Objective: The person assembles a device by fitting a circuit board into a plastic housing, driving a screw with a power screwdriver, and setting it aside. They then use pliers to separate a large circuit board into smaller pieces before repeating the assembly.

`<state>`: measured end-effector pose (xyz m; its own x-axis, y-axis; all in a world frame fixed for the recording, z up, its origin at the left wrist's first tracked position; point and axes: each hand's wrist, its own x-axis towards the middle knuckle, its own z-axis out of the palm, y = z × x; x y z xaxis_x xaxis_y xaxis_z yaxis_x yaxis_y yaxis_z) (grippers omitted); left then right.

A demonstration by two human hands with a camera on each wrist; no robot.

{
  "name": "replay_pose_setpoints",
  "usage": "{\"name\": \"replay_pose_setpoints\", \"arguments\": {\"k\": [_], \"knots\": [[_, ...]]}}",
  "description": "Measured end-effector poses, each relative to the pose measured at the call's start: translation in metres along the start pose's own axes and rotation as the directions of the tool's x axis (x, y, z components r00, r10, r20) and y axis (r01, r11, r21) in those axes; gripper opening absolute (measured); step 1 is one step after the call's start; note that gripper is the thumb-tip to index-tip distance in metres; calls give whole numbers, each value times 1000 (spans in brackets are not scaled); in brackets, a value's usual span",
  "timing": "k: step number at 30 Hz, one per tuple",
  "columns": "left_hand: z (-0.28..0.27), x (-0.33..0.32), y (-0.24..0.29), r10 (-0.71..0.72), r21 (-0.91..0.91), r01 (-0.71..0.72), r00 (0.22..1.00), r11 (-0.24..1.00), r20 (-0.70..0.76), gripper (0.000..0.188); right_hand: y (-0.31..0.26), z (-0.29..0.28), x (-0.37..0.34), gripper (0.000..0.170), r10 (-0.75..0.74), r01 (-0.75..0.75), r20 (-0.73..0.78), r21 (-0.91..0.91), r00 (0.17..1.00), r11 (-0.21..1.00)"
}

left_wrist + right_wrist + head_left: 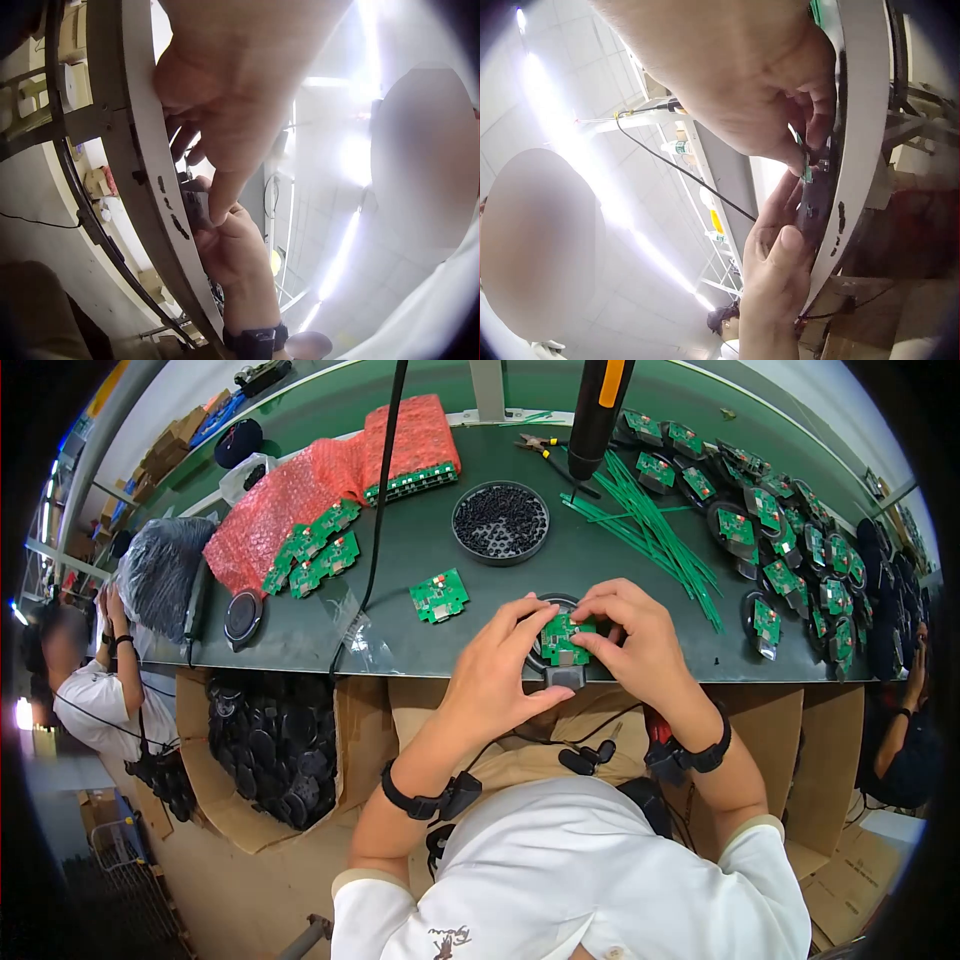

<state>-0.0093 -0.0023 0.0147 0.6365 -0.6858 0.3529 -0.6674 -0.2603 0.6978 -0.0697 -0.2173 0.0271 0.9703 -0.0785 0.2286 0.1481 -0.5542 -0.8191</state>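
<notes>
At the table's front edge, a green circuit board (561,640) lies over a black round housing (566,677). My left hand (490,675) grips the housing from the left, with the thumb by its near end and the fingers at the far left rim. From the right, my right hand (645,645) pinches the board between thumb and fingers. The right wrist view gives the board edge-on against the dark housing (814,206), with the right hand (761,97) above. Much of the housing is hidden by the hands in the left wrist view.
A dish of black screws (500,523) stands ahead, with a loose circuit board (438,596) nearby. A power screwdriver (600,410) hangs above green strips (650,530). Several housings with boards (770,560) crowd the right. A carton of black parts (265,745) sits below left.
</notes>
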Motion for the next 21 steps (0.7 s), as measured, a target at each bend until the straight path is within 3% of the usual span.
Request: {"name": "replay_pose_setpoints", "arguments": {"k": [1, 10, 13, 15, 21], "knots": [[0, 0, -1, -1, -1, 1, 1000, 1000, 4, 85, 1, 1, 0, 22, -103, 100, -36, -56, 994, 993], [-1, -1, -2, -38, -39, 39, 999, 998, 23, 82, 3, 5, 1, 21, -87, 86, -22, -46, 996, 995], [0, -3, -1, 32, 68, -32, 999, 997, 9, 80, 8, 6, 2, 21, -160, 156, -20, -118, 987, 981], [-2, -4, 1, 141, 233, -142, 990, 962, 21, 78, 7, 5, 1, 21, -152, 148, -22, -126, 988, 981], [13, -14, -12, 148, 218, -133, 987, 967, -54, 57, 6, 4, -3, 23, -139, 136, -18, -122, 990, 983]]}}
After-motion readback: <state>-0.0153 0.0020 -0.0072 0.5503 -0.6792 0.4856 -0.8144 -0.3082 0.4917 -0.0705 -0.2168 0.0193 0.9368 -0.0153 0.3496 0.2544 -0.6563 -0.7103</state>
